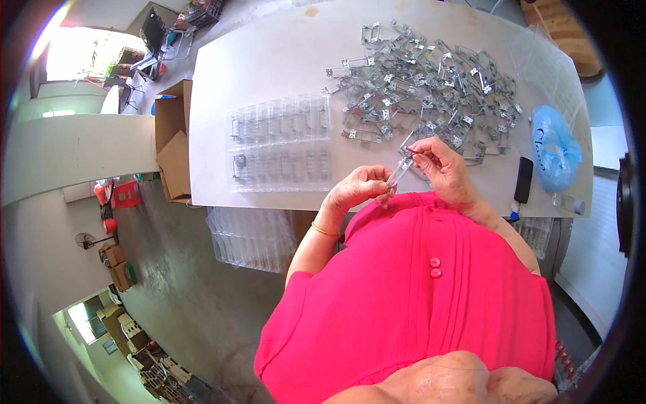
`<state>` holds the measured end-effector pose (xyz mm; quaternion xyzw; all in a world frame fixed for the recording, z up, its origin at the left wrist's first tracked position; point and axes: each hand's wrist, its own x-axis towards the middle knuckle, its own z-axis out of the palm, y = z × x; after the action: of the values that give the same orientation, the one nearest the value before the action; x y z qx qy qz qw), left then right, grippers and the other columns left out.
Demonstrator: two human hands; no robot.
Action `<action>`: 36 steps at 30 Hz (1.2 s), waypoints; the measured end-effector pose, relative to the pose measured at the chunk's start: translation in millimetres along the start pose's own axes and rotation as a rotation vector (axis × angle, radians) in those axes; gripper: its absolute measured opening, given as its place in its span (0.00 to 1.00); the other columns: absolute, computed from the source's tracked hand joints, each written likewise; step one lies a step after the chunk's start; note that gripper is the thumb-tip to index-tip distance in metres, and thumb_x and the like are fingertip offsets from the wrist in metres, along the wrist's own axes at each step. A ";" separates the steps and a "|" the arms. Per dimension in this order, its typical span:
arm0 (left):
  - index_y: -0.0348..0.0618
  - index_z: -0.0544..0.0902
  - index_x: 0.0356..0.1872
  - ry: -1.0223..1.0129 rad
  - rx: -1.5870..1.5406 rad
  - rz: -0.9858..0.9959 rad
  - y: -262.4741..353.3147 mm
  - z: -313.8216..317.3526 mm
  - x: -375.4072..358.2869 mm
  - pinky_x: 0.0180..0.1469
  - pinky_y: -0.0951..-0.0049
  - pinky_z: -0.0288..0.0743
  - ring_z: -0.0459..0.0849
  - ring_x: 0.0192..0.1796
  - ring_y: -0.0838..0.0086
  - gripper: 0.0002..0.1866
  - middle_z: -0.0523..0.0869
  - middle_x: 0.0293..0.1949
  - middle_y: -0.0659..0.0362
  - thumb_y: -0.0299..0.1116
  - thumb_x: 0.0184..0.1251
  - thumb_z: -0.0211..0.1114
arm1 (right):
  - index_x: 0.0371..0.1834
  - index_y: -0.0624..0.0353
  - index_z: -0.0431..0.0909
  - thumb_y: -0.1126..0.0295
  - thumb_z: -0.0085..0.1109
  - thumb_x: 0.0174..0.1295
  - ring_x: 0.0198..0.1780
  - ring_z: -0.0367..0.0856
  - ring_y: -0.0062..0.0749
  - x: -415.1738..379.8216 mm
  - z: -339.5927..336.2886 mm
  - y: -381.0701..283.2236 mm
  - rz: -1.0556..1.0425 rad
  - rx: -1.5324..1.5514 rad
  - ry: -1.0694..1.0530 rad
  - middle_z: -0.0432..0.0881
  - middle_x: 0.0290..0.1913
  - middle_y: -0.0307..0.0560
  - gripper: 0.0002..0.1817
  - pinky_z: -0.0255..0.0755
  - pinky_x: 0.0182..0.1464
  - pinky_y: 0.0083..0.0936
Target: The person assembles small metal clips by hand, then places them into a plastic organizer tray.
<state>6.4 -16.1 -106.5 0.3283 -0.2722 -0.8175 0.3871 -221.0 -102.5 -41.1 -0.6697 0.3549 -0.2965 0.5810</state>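
Observation:
A small metal bracket (402, 168) is held between my two hands near the table's front edge. My left hand (365, 186) pinches its lower end, and my right hand (439, 165) grips the upper end with thumb and fingers. Just beyond my hands, a large heap of similar metal brackets (431, 84) spreads over the table. Left of my hands lies a clear plastic tray (279, 145) with rows of compartments; metal pieces show in some of them.
The white table (262, 74) also bears a blue plastic bag (555, 148), a black phone (523, 180) and clear plastic sheets (548, 67) at the right. Clear trays (249, 239) sit below the front edge. A cardboard box (173, 145) stands at the left.

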 end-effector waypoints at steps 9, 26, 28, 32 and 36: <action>0.29 0.74 0.59 -0.218 -0.162 0.116 17.1 6.5 -30.0 0.55 0.60 0.78 0.85 0.43 0.65 0.28 0.84 0.47 0.46 0.43 0.68 0.66 | 0.44 0.60 0.72 0.75 0.61 0.72 0.31 0.75 0.15 -2.2 30.1 -26.0 -0.001 0.091 0.031 0.78 0.34 0.37 0.06 0.72 0.33 0.18; 0.33 0.79 0.57 0.080 0.033 0.164 45.3 35.9 -51.3 0.31 0.78 0.63 0.66 0.26 0.79 0.30 0.73 0.26 0.63 0.55 0.82 0.48 | 0.43 0.60 0.77 0.77 0.58 0.71 0.28 0.71 0.21 -14.2 44.0 -60.5 -0.063 -0.184 0.074 0.77 0.29 0.43 0.02 0.68 0.31 0.24; 0.34 0.79 0.57 0.129 0.068 0.179 47.6 42.9 -51.5 0.30 0.79 0.59 0.65 0.27 0.82 0.29 0.70 0.26 0.66 0.55 0.82 0.48 | 0.43 0.60 0.77 0.77 0.58 0.71 0.27 0.71 0.20 -14.6 45.0 -61.1 -0.084 -0.194 0.052 0.76 0.27 0.43 0.02 0.68 0.30 0.24; 0.32 0.79 0.58 0.180 0.108 0.200 44.7 52.2 -46.9 0.31 0.78 0.61 0.65 0.27 0.80 0.29 0.72 0.26 0.64 0.53 0.82 0.49 | 0.41 0.59 0.78 0.76 0.58 0.70 0.25 0.69 0.19 -14.5 36.2 -60.5 -0.043 -0.230 0.021 0.73 0.23 0.42 0.01 0.67 0.28 0.25; 0.33 0.79 0.59 0.273 0.268 0.241 43.9 62.0 -39.8 0.32 0.79 0.60 0.65 0.29 0.82 0.27 0.70 0.27 0.67 0.50 0.82 0.51 | 0.40 0.60 0.77 0.74 0.59 0.70 0.24 0.69 0.19 -15.6 22.1 -59.3 -0.027 -0.231 -0.006 0.73 0.21 0.43 0.02 0.66 0.27 0.26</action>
<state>-0.7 3.9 -23.3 0.4497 -0.3607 -0.6697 0.4680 -204.3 -72.8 14.5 -0.7380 0.3756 -0.2594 0.4970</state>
